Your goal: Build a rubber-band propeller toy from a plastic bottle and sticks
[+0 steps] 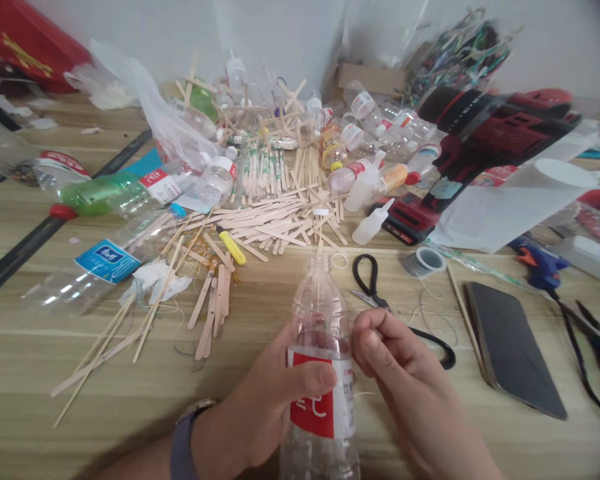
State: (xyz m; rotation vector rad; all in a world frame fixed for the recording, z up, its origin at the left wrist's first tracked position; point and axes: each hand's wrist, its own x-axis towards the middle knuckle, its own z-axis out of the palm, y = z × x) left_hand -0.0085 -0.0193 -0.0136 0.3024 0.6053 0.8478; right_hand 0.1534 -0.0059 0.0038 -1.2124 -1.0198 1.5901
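Note:
A clear plastic bottle (325, 400) with a red and white label stands upright at the bottom centre, its neck open and pointing away from me. My left hand (280, 393) wraps round its label, thumb across the front. Thin wooden sticks show at and behind the bottle's neck; whether they are inside is unclear. At the bottle's right side, my right hand (400, 373) has its fingers curled together in a pinch; anything between the fingertips is too small to make out. Black-handled scissors (370, 283) lie just beyond my right hand, partly hidden by it.
Flat wooden sticks (275, 223) pile up ahead, with many bottles behind. A red and black drill (460, 147) stands at right, near a phone (513, 347), a thread spool (424, 261) and a blue glue gun (540, 263). A yellow-handled tool (231, 247) and large bottles lie left.

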